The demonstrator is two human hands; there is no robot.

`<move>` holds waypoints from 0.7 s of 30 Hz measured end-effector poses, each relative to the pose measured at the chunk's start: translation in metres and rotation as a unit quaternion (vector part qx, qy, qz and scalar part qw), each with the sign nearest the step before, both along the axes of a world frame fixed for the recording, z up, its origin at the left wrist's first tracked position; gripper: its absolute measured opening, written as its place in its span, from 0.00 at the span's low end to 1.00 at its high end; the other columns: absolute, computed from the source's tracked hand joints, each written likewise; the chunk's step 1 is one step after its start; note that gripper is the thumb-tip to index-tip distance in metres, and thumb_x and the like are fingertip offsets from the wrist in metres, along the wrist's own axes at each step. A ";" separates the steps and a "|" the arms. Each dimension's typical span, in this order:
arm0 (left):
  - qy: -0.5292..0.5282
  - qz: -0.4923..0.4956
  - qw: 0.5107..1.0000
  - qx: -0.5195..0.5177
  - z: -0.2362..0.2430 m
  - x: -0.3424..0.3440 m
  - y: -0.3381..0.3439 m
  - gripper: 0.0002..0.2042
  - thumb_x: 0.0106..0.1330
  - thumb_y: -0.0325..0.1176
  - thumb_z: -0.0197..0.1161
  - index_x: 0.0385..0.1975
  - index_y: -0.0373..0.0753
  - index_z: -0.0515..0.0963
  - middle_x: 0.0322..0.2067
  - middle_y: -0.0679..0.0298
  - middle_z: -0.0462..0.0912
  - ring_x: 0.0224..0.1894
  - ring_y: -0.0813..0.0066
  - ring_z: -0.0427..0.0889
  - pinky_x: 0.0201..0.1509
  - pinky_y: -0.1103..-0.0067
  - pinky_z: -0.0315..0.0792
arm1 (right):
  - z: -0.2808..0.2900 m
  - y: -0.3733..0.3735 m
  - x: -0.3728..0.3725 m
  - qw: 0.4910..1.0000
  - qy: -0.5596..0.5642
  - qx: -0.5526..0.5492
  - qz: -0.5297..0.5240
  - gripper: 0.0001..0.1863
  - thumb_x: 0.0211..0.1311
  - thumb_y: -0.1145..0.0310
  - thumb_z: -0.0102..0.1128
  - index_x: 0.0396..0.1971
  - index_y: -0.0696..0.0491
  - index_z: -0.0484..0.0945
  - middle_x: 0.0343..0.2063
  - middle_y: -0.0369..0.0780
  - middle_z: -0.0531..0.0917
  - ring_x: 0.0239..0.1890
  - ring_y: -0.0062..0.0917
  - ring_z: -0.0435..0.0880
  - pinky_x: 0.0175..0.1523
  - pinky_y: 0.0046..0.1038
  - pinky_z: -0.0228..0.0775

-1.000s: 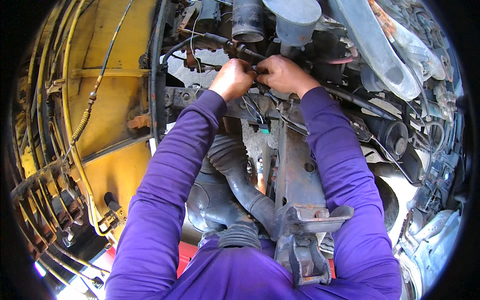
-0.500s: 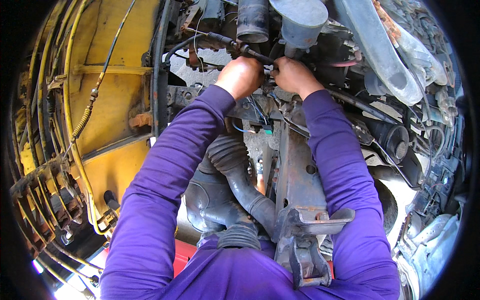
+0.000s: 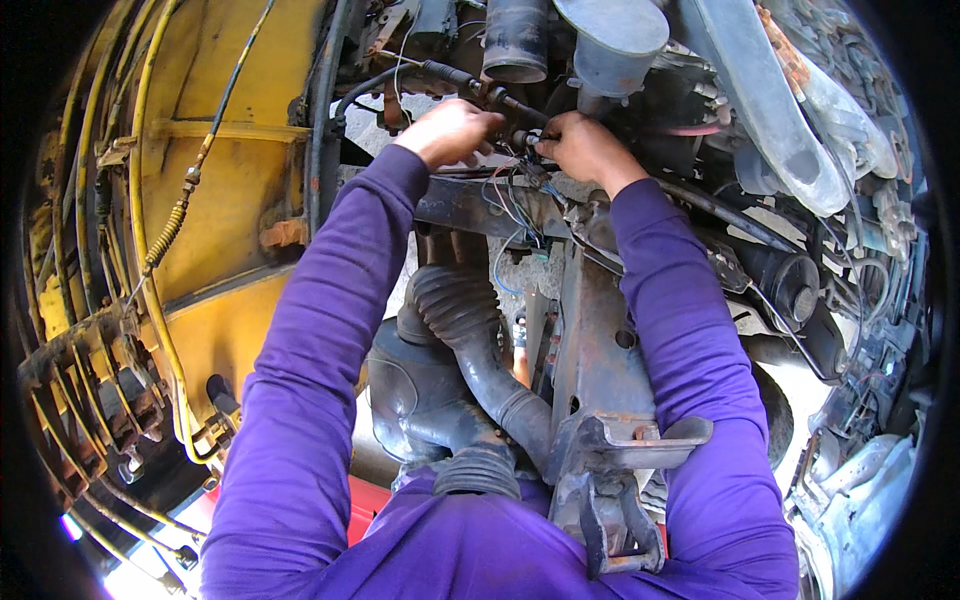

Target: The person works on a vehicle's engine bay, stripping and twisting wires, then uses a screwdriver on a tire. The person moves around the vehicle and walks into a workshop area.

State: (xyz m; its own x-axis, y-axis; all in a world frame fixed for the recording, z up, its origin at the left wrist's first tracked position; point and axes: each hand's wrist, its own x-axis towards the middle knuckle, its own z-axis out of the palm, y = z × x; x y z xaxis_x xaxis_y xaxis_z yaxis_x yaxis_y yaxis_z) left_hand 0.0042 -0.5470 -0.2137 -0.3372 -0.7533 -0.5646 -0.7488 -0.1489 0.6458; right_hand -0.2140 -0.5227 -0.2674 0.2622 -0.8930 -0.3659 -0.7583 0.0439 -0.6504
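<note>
My right hand [image 3: 588,148] is closed, its thumb and fingertips pinching a small pale fitting [image 3: 530,138] just below a dark cable rod [image 3: 520,108]. A short way to the left, my left hand [image 3: 455,133] has its fingers loosely curled and somewhat apart, with nothing visible in them. Below the hands a bundle of thin coloured wires [image 3: 515,195] hangs in front of a dark metal crossmember [image 3: 455,205]. A black boot [image 3: 448,76] on the cable lies just above my left hand. The tips of the left fingers are partly hidden.
Nearer to me are a ribbed black air duct [image 3: 455,300] and a rusty frame rail [image 3: 600,340] with a metal bracket [image 3: 640,445]. A yellow panel [image 3: 225,220] with hoses stands at left. Above are a grey canister [image 3: 615,50] and, at right, a long grey metal arm [image 3: 760,110].
My left hand has moved left, away from the fitting and my right hand, and its fingers have loosened. More of the coloured wires shows. The right hand has stayed nearly in place.
</note>
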 end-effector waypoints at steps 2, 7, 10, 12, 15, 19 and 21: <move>-0.007 0.100 0.995 -0.011 0.000 0.020 0.004 0.18 0.69 0.43 0.60 0.42 0.31 0.84 0.30 0.57 0.86 0.28 0.70 0.85 0.33 0.72 0.78 | 0.008 -0.003 0.003 0.999 -0.015 0.024 0.015 0.17 0.61 0.60 0.67 0.42 0.59 0.85 0.35 0.50 0.87 0.38 0.40 0.87 0.47 0.37 0.76; 0.110 0.145 0.982 -0.050 0.016 0.028 0.050 0.15 0.68 0.38 0.64 0.47 0.34 0.84 0.34 0.66 0.86 0.32 0.82 0.78 0.38 0.81 0.72 | 0.012 0.001 0.010 0.984 -0.175 0.014 0.017 0.18 0.60 0.60 0.69 0.42 0.58 0.85 0.35 0.47 0.88 0.38 0.32 0.86 0.47 0.33 0.75; 0.213 0.241 0.946 -0.029 0.015 0.024 0.068 0.13 0.69 0.36 0.65 0.47 0.35 0.84 0.35 0.67 0.86 0.31 0.85 0.76 0.36 0.84 0.71 | 0.030 0.000 0.019 0.972 -0.230 0.015 0.046 0.21 0.56 0.58 0.73 0.41 0.59 0.86 0.34 0.47 0.88 0.36 0.29 0.85 0.46 0.31 0.75; 0.251 0.276 0.927 -0.016 0.018 0.017 0.076 0.14 0.69 0.35 0.65 0.49 0.35 0.84 0.33 0.70 0.85 0.29 0.87 0.75 0.34 0.86 0.70 | 0.036 0.002 0.018 0.972 -0.222 0.048 0.056 0.20 0.54 0.58 0.75 0.40 0.58 0.86 0.32 0.45 0.88 0.34 0.28 0.85 0.44 0.31 0.75; 0.286 0.291 0.913 0.000 0.023 0.011 0.077 0.14 0.69 0.36 0.66 0.50 0.35 0.84 0.31 0.71 0.84 0.28 0.86 0.75 0.34 0.86 0.70 | 0.036 0.005 0.018 0.962 -0.266 0.066 0.023 0.21 0.52 0.58 0.78 0.38 0.61 0.86 0.26 0.41 0.86 0.29 0.23 0.82 0.38 0.28 0.74; 0.249 0.263 0.932 -0.025 0.025 0.008 0.071 0.14 0.67 0.33 0.67 0.48 0.32 0.84 0.34 0.64 0.88 0.30 0.83 0.79 0.36 0.82 0.75 | 0.041 0.007 0.018 0.937 -0.333 0.106 -0.010 0.21 0.53 0.61 0.78 0.36 0.65 0.85 0.25 0.39 0.85 0.24 0.18 0.80 0.32 0.23 0.73; 0.242 0.249 0.937 -0.050 0.026 0.007 0.071 0.14 0.66 0.33 0.68 0.47 0.32 0.85 0.34 0.63 0.88 0.33 0.81 0.82 0.39 0.81 0.77 | 0.040 0.007 0.019 0.932 -0.344 0.111 -0.010 0.21 0.53 0.62 0.78 0.36 0.66 0.85 0.24 0.39 0.85 0.23 0.18 0.79 0.30 0.23 0.72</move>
